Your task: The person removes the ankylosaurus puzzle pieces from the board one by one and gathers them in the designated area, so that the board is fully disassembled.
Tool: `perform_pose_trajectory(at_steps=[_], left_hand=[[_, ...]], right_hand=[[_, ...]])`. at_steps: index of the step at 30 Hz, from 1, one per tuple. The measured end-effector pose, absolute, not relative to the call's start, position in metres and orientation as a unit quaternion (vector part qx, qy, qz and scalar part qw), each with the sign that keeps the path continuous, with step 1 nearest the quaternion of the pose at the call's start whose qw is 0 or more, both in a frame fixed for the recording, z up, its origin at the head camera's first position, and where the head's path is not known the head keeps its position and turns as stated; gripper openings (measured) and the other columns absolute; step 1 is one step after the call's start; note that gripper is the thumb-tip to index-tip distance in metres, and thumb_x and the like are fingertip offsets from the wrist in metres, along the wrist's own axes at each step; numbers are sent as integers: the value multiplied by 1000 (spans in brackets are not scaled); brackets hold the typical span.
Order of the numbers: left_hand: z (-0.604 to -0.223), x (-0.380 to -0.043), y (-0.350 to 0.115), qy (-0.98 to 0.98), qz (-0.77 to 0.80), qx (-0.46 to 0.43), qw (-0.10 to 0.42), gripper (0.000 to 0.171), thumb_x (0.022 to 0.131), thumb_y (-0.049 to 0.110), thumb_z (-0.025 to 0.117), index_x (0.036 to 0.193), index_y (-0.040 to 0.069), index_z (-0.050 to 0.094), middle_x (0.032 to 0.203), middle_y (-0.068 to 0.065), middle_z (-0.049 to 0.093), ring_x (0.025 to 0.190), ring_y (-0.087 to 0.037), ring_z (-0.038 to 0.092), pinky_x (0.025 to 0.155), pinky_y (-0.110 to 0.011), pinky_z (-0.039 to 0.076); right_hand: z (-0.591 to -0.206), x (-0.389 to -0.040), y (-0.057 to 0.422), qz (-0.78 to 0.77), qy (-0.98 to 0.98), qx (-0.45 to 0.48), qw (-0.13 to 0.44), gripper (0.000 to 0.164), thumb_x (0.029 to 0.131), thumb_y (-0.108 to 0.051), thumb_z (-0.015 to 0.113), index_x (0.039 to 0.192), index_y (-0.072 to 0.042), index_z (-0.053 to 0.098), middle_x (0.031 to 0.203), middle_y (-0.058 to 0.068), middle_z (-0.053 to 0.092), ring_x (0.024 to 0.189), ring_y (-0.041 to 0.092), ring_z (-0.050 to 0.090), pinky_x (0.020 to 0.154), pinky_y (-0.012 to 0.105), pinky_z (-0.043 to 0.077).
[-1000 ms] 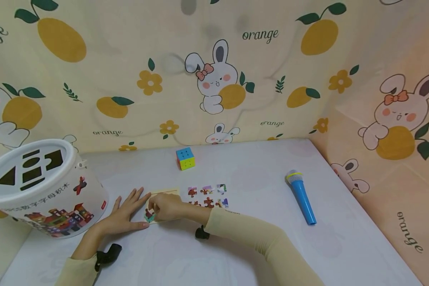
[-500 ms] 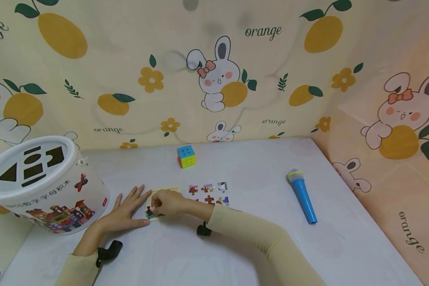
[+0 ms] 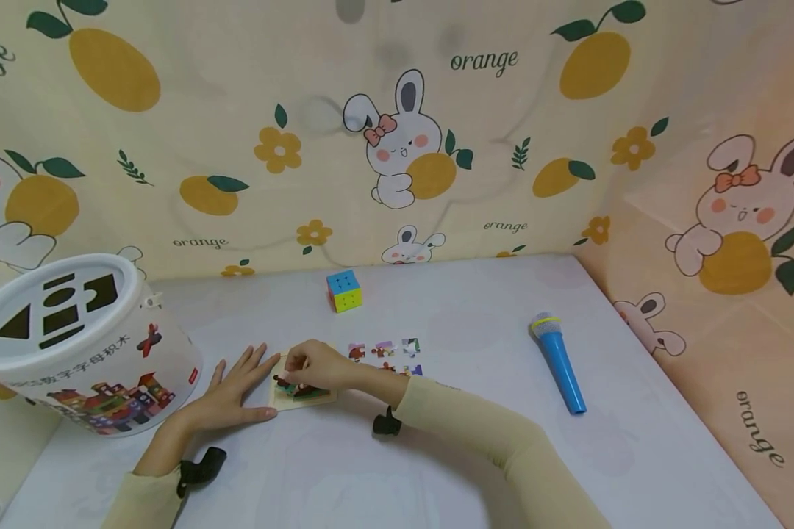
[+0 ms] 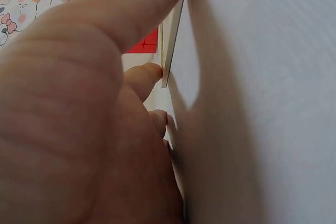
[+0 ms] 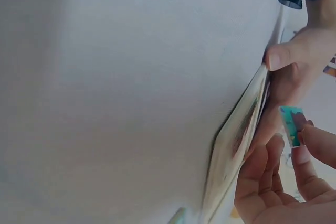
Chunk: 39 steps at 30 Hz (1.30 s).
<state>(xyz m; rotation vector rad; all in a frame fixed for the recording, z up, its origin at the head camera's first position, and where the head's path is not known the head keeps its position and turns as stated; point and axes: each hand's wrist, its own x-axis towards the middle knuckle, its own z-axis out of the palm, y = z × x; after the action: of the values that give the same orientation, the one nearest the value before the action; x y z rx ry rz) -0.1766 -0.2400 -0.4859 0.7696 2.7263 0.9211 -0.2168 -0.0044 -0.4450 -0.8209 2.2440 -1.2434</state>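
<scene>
A shallow wooden jigsaw board (image 3: 304,405) lies on the table, with picture pieces in its lower part. My left hand (image 3: 231,393) is spread at its left side, with the thumb (image 5: 278,57) and fingertips at the board's edge. Above the board, my right hand (image 3: 320,365) pinches a puzzle piece (image 5: 290,123) between thumb and fingers. That piece has a teal face with a dark patch and is held off the board in the right wrist view. Part of the board's upper area is hidden by the right hand. Loose puzzle pieces (image 3: 410,347) lie in rows to the right.
A white lidded bucket (image 3: 115,367) stands at the left, close to the left forearm. A puzzle cube (image 3: 344,292) sits farther back behind the board. Off to the right lies a blue toy microphone (image 3: 562,371). Patterned cloth (image 3: 490,147) bounds the table's back and right side.
My right hand has risen off the board's lower left and shifted slightly up and right, uncovering more of the picture pieces. The left hand keeps its place.
</scene>
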Motion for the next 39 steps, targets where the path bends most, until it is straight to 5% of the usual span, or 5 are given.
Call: perform_pose_trajectory(at_steps=[8, 15, 26, 39], left_hand=[[-478, -176, -238, 921, 289, 234, 116, 95, 82, 48, 77, 156, 9, 32, 163, -26, 9, 148, -51, -4, 105, -75, -15], [-477, -177, -237, 923, 283, 231, 118, 96, 81, 48, 77, 156, 9, 31, 164, -26, 8, 148, -50, -5, 106, -73, -15], [-477, -177, -238, 923, 281, 234, 118, 96, 81, 48, 77, 156, 10, 31, 164, -25, 9, 149, -49, -5, 108, -71, -15], [-477, -176, -237, 926, 278, 230, 117, 97, 81, 49, 77, 156, 9, 32, 164, -25, 9, 149, -49, -4, 107, -72, -14]], right_hand=[[-442, -217, 11, -555, 780, -180, 229, 12, 98, -13, 65, 95, -2, 69, 75, -1, 58, 61, 13, 51, 54, 20, 42], [-443, -215, 37, -627, 736, -89, 241, 11, 95, -6, 66, 99, 4, 68, 71, 6, 68, 55, 10, 61, 55, 21, 53], [-452, -194, 83, -606, 734, -102, 290, 5, 93, 1, 64, 91, 6, 63, 70, 15, 71, 59, 18, 71, 62, 27, 59], [-457, -164, 100, -608, 730, -88, 300, 5, 92, 5, 62, 90, 5, 58, 70, 26, 69, 57, 31, 72, 54, 33, 58]])
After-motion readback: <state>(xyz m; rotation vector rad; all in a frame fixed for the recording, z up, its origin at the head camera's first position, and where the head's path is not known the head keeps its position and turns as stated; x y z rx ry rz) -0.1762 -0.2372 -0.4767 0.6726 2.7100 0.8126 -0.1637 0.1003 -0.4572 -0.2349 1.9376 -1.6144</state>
